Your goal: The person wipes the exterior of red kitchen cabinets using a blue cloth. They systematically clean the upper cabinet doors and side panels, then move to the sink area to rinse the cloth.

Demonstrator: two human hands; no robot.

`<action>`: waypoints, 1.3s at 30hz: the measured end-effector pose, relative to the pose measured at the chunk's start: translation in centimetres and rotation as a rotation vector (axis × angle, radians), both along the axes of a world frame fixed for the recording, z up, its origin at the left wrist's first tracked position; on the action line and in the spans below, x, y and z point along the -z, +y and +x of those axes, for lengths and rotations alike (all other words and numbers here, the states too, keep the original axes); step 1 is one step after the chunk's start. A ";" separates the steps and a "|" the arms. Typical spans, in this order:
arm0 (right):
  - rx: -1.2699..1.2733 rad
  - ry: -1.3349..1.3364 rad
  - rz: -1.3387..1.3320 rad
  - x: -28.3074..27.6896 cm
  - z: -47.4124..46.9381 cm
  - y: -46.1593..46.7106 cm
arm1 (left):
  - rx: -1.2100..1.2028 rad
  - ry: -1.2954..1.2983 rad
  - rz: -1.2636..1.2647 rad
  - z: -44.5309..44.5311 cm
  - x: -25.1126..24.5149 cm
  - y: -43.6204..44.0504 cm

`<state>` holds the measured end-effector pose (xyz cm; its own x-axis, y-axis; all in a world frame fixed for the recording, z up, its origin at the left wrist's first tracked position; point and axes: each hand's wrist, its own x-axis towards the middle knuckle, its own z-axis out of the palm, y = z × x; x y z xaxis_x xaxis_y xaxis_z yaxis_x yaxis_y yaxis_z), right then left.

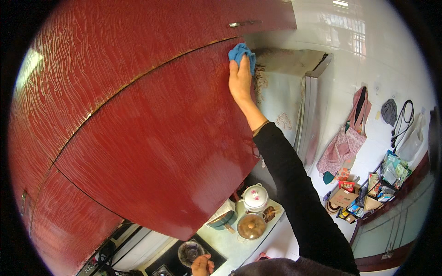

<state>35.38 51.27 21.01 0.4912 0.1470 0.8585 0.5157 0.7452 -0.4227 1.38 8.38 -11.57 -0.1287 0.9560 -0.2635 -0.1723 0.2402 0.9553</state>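
Observation:
A crumpled blue cloth (237, 52) is under the fingers of my right hand (240, 79), at the upper right corner of a red wood-grain cabinet door (155, 145). My right arm, in a black sleeve, stretches up to it. Low in the picture, my left hand (202, 265) has its fingers curled in front of a round stove burner (190, 252) on a black gas hob (217, 257). Whether it holds anything is hidden. Above the door runs a second red cabinet panel (138, 41) with a metal handle (243, 23), divided from it by a chipped, worn edge.
On the counter (241, 248) stand a white lidded pot (255, 197), a glass-lidded pan (251, 226) and a green pot (223, 220). A cloth-covered refrigerator (281, 93) stands right of the cabinet. A pink apron (345, 145) hangs beyond, over a crowded rack (369, 193).

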 end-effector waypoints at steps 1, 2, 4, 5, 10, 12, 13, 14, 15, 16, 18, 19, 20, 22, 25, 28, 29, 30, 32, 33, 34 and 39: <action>-0.025 0.011 0.001 0.2 0.6 0.4 | -0.012 0.002 -0.011 0.0 0.0 -0.1; -0.017 -0.005 0.042 0.9 0.8 0.7 | -0.024 -0.028 -0.024 0.0 0.0 -0.1; -0.022 0.033 -0.007 2.9 1.2 1.2 | -0.013 -0.070 0.022 0.2 0.2 -0.2; -0.024 0.054 -0.037 4.1 1.3 1.5 | -0.008 -0.089 0.039 0.2 0.3 -0.4; 0.059 0.255 -0.312 12.6 -0.3 0.6 | -0.046 -0.048 0.003 0.2 0.3 -0.9; 0.119 0.264 -0.398 15.6 -1.8 -0.8 | -0.024 -0.028 0.047 0.3 0.2 -1.1; 0.039 0.238 -0.313 16.7 -2.3 -1.7 | -0.013 -0.018 0.070 0.3 0.1 -1.1; 0.022 0.224 -0.285 17.4 -3.1 -2.4 | -0.009 -0.011 0.068 0.3 0.1 -1.1; 0.000 0.219 -0.268 17.7 -3.8 -2.9 | -0.005 -0.003 0.065 0.3 0.0 -1.2; 0.001 0.201 -0.262 17.4 -4.3 -3.2 | -0.001 0.005 0.065 0.2 0.0 -1.1; -0.003 0.185 -0.278 15.5 -4.9 -3.6 | -0.001 0.018 0.038 0.1 -0.1 -0.8; -0.005 0.157 -0.308 14.2 -5.0 -3.6 | -0.015 -0.004 0.013 0.1 -0.1 -0.8; -0.007 0.047 -0.195 12.5 -4.9 -3.8 | -0.029 -0.027 -0.009 0.2 0.0 -0.6; -0.043 -0.078 -0.086 8.8 -4.4 -3.6 | -0.044 -0.066 -0.038 0.1 0.0 -0.5; -0.050 -0.109 -0.013 2.6 -2.9 -2.1 | -0.031 -0.069 -0.005 0.2 0.1 -0.5; -0.092 -0.029 -0.021 -0.2 -1.5 -0.9 | -0.072 -0.062 -0.044 0.3 0.6 -0.4; -0.071 -0.017 -0.014 0.0 -1.5 -0.6 | -0.077 -0.054 -0.049 0.3 0.7 -0.5; -0.049 -0.006 -0.010 0.6 -1.4 -0.4 | -0.058 -0.035 -0.045 0.3 0.8 -0.8; -0.024 0.037 0.000 2.9 -1.4 0.0 | -0.024 -0.004 -0.035 0.5 0.9 -1.1; -0.029 0.068 -0.004 4.7 -1.6 0.0 | -0.014 -0.009 -0.009 0.6 1.0 -1.2; -0.028 0.128 -0.058 6.8 -1.9 -0.1 | -0.007 -0.013 0.015 0.6 1.0 -1.1; 0.048 0.301 -0.331 19.4 -3.6 -1.0 | -0.036 0.009 -0.034 0.6 0.9 -1.0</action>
<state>31.75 50.25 1.64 0.7248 0.3609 0.5869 0.3639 0.5229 -0.7708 2.02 7.35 -12.47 -0.1657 0.9412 -0.2944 -0.1728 0.2661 0.9483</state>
